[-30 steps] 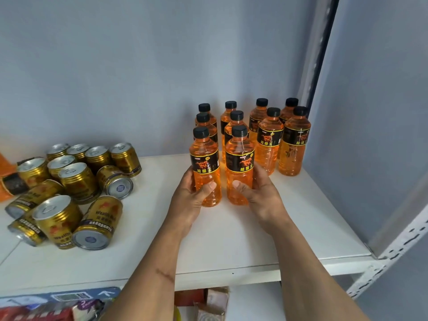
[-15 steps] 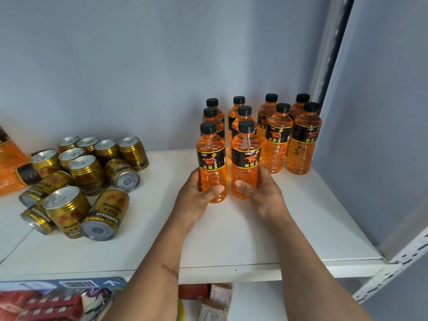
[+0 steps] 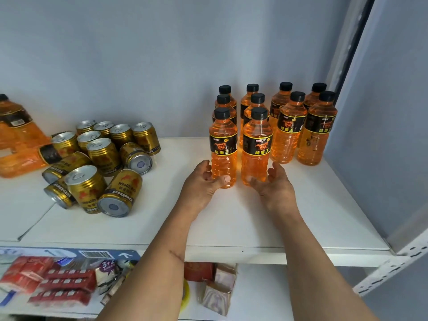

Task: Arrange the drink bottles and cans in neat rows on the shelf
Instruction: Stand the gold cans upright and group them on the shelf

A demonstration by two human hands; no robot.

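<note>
- Squaring up the two front bottles: my left hand curls round the left front bottle, thumb across its base; my right hand cups the right front bottle, fingers loose, barely touching.
- Both stand upright on the shelf, heading two rows of three.
- Next, I reckon: the jumbled gold cans, several lying on their sides, need standing up.
- Can print reads "Wealth"; the bottle labels carry Chinese characters and a horse.

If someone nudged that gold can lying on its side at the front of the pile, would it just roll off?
Probably. The front gold can lies on its round side, so it should roll easily. The shelf looks smooth and flat, with no lip visible at its front edge.
</note>
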